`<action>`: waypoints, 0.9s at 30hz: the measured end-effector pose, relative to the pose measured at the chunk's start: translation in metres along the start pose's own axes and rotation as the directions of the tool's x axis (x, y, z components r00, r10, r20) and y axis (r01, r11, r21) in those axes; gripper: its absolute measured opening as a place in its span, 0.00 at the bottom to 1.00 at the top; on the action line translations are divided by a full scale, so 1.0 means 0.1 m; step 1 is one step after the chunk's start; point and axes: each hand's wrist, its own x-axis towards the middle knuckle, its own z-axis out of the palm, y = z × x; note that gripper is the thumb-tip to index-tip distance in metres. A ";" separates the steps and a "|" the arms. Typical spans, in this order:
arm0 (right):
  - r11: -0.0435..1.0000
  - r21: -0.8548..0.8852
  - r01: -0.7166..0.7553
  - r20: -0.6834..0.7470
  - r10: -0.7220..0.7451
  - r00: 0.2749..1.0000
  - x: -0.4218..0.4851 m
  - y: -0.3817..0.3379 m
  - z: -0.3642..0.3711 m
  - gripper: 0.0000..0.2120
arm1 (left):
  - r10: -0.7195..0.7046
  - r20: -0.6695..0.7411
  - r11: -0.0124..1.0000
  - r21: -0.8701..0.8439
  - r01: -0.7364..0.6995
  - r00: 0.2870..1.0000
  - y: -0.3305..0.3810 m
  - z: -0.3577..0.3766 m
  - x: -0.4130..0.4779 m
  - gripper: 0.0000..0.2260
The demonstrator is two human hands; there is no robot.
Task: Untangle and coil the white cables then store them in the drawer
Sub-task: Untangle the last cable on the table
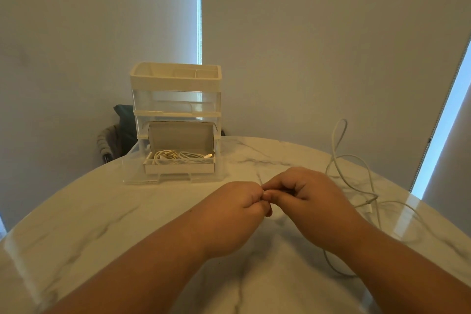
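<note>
White cable (372, 196) lay loose on the marble worktop (102, 211), sprawled to the outer side of the right hand (305, 194) and a little beyond it. One tall loop rose away from the person, so its long run pointed away from the body, not across it. Another strand curved back under the right forearm toward the hands. The right hand was clearly the nearer of the two to that slack; the left hand (239, 208) sat on the far side of it, well apart from the loops.

Both hands hovered low over the worktop with knuckles up and fingers curled, their fingertips pressed together where they met. Whether they pinched the cable's end there I could not tell, since the fingers hid whatever lay between them.

Ahead of the left hand, the clear drawer (142, 181) stood pulled out from the foot of a stacked organiser (175, 79). A cardboard box (178, 168) sat in it, already holding coiled cables (178, 155). Judging by this, one cable remained, and gathering it would mean drawing slack in from the right.
</note>
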 end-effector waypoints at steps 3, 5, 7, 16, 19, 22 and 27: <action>1.000 0.006 0.003 0.067 -0.003 0.998 0.01 0.00 -0.02 0.07 | 0.014 0.021 0.999 0.043 -0.015 1.000 -0.04 -0.01 0.01 0.11; 0.999 0.020 -0.025 0.125 0.022 0.992 0.02 0.02 -0.04 0.08 | 0.021 0.027 0.997 0.068 -0.023 0.999 -0.07 -0.02 0.02 0.10; 0.997 0.025 -0.076 0.196 0.069 0.978 0.02 0.04 -0.04 0.11 | 0.019 0.028 0.998 0.055 -0.020 0.999 -0.10 -0.02 0.02 0.11; 1.000 0.005 -0.020 0.273 0.018 0.962 -0.01 0.09 -0.04 0.23 | 0.091 0.023 0.982 0.163 -0.094 0.996 -0.05 0.00 -0.02 0.13; 0.997 0.069 -0.031 0.290 0.009 0.957 0.00 0.12 -0.06 0.22 | 0.098 0.053 0.979 0.175 -0.106 0.994 -0.01 0.01 -0.03 0.09; 0.975 0.205 -0.081 0.310 0.014 0.951 0.00 0.13 -0.05 0.18 | 0.066 0.115 0.993 0.087 -0.076 0.991 0.04 -0.04 -0.04 0.08; 0.896 0.436 -0.086 0.318 -0.064 0.946 -0.02 0.07 -0.02 0.12 | 0.036 0.168 0.988 0.140 -0.060 0.985 0.10 -0.13 -0.08 0.10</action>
